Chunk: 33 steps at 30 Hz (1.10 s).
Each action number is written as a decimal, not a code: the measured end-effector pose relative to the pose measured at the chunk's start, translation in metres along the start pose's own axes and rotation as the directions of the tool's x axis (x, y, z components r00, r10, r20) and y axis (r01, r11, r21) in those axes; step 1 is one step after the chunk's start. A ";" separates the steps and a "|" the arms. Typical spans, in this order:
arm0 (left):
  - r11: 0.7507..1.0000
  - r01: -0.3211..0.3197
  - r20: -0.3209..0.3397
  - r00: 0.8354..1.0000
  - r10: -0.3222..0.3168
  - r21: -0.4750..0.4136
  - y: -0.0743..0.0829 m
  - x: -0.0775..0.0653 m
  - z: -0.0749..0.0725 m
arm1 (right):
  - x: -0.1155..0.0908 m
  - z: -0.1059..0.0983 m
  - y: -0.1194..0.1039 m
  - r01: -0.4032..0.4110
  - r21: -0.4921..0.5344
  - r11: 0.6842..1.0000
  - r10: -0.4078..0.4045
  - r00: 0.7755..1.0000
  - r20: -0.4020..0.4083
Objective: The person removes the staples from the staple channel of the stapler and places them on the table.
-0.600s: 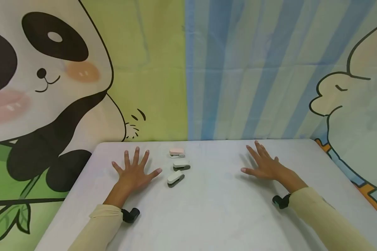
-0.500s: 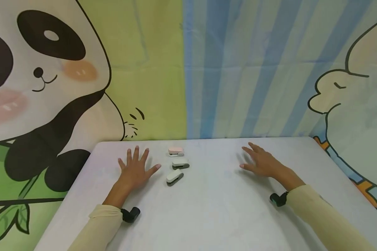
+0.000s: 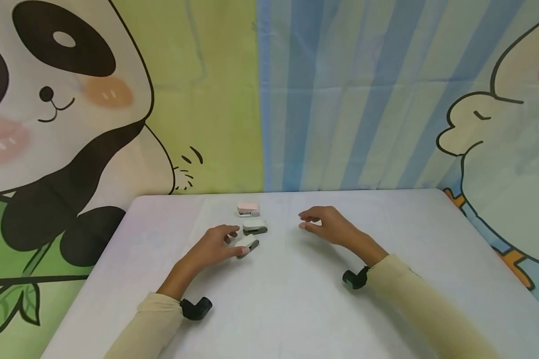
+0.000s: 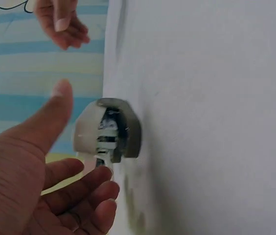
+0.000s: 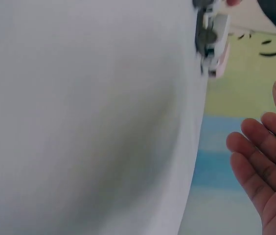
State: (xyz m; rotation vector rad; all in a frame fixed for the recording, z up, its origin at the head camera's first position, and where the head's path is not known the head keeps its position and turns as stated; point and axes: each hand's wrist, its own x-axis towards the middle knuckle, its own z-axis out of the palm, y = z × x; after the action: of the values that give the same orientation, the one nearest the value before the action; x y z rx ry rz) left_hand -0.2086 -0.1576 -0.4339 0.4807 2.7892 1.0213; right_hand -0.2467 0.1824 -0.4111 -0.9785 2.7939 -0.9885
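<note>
Three small staplers stand in a column on the white table: a pink one (image 3: 249,209) at the back, a white and grey one (image 3: 254,227) in the middle, and another white and grey stapler (image 3: 250,243) in front, set at a slant. My left hand (image 3: 213,247) is at the front stapler, thumb on its near side and bent fingers on its far side. In the left wrist view a gap shows between the thumb and fingers, with the front stapler (image 4: 90,129) just beyond them. My right hand (image 3: 330,224) hovers right of the staplers, fingers loosely bent, holding nothing.
The white table (image 3: 296,299) ends at a printed cloth backdrop (image 3: 332,99) with a panda and striped panels. A black wrist camera (image 3: 196,309) sits at the left cuff, another black wrist camera (image 3: 356,278) at the right.
Both hands were spread wide over the table. The left has moved right to the front stapler, its fingers bending. The right has moved left toward the staplers, and its fingers have drawn together.
</note>
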 end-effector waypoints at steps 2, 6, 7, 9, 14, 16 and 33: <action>1.000 -0.018 0.012 1.000 0.018 0.011 -0.001 0.003 0.005 | 0.007 0.008 -0.009 0.019 0.062 0.998 -0.019 1.000 0.000; 0.998 -0.060 0.020 0.998 0.059 0.029 -0.003 0.007 0.014 | 0.015 0.024 -0.023 0.052 0.166 0.985 -0.052 0.999 -0.007; 0.998 -0.062 0.017 0.998 0.062 0.022 -0.003 0.007 0.015 | 0.016 0.028 -0.025 0.057 0.182 0.982 -0.056 0.998 -0.012; 0.999 -0.051 0.002 0.999 0.051 0.002 -0.002 0.008 0.017 | 0.018 0.034 -0.029 0.068 0.208 0.976 -0.065 0.998 -0.021; 0.995 -0.073 0.017 0.997 0.074 -0.073 0.003 0.006 0.023 | 0.019 0.048 -0.035 0.085 0.250 0.964 -0.082 0.996 -0.021; 0.986 -0.114 0.043 0.992 0.120 -0.118 0.007 0.005 0.025 | 0.017 0.052 -0.037 0.107 0.270 0.957 -0.104 0.994 -0.023; 0.953 -0.225 0.119 0.960 0.252 -0.201 0.031 0.007 0.045 | -0.005 0.064 -0.037 0.112 0.300 0.947 -0.144 0.986 0.085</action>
State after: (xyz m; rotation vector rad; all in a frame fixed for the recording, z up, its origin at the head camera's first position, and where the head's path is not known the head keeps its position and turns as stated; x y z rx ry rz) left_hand -0.1969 -0.1060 -0.4479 0.8461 2.5223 1.2267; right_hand -0.2085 0.1265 -0.4419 -1.1406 2.4294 -1.2819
